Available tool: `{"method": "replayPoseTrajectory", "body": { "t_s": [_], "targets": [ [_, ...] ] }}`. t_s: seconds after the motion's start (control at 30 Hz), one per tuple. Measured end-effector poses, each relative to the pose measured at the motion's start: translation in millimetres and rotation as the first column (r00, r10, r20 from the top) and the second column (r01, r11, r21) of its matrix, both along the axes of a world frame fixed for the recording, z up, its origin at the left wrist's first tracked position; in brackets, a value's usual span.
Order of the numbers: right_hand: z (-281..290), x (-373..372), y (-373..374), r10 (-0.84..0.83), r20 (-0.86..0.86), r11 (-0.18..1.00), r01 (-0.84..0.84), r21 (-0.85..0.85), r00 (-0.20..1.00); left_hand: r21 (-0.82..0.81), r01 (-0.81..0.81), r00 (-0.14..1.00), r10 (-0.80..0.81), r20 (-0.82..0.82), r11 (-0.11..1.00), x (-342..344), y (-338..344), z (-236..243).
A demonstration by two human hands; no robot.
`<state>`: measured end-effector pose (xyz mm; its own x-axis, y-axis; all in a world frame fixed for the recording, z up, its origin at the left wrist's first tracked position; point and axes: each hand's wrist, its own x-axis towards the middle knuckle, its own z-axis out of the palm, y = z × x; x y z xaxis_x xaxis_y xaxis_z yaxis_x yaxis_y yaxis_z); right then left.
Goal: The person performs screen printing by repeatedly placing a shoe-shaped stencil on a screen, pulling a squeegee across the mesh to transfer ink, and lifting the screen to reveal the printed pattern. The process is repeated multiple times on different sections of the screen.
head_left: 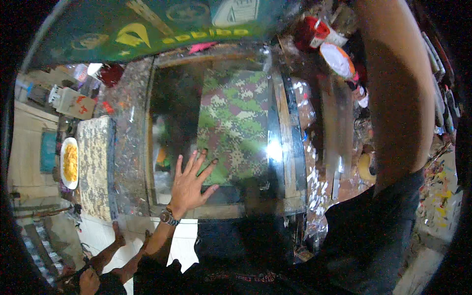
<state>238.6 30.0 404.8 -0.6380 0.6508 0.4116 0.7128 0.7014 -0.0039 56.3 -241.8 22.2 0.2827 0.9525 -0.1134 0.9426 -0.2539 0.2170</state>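
My left hand (190, 184), a watch (169, 217) on its wrist, lies flat with its fingers spread. Its fingertips touch the lower left part of a green, brown and tan camouflage sheet (236, 113). That sheet lies on a shiny, glass-like dark panel (174, 98) set in a wooden frame (231, 210); whether it is over or under the clear surface I cannot tell. A bright light reflects at the sheet's right side. My right arm (400, 98) reaches up past the top edge on the right, so its hand is out of sight.
Left of the frame are a pale camouflage slab (96, 167), a white dish of yellow food (70, 163) and a small box (78, 104). Tubs, one with white contents (337, 60), stand at upper right near a tape roll (366, 166). Another person's limbs (110, 250) show lower left.
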Motion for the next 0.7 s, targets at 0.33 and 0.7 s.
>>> {"method": "replayPoseTrajectory", "body": {
  "t_s": [0.33, 0.7],
  "targets": [
    [-201, 24, -181, 0.068, -0.136, 0.993, -0.053, 0.11, 0.988, -0.247, -0.684, -0.3, 0.045, 0.953, 0.686, 14, -57, 67],
    [-309, 34, -186, 0.255, 0.165, 0.898, -0.171, -0.404, 0.953, -0.261, -0.686, -0.105, 0.262, 0.959, 0.68, 20, -96, -51]
  ]
}}
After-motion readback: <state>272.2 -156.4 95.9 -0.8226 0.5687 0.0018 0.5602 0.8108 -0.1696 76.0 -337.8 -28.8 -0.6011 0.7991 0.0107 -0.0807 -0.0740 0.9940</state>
